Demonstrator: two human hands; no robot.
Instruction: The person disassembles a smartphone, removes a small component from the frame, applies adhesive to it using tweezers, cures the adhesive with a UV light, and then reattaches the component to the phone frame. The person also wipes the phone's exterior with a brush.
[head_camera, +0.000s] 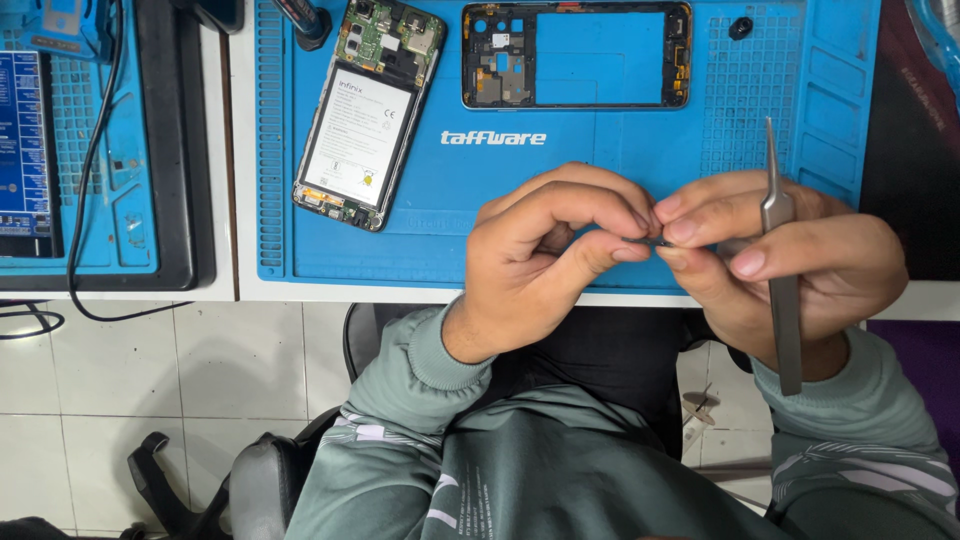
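At the far left of the bench (235, 150), an opened phone (365, 110) lies face down on the blue mat (600, 150), battery and circuit board showing. Beside it to the right lies an empty phone frame (577, 55). Below these, the left hand (545, 260) pinches a tiny dark part (660, 241) between thumb and forefinger. The right hand (790, 265) meets it fingertip to fingertip, closed on the same part, with steel tweezers (782, 270) tucked upright along its fingers.
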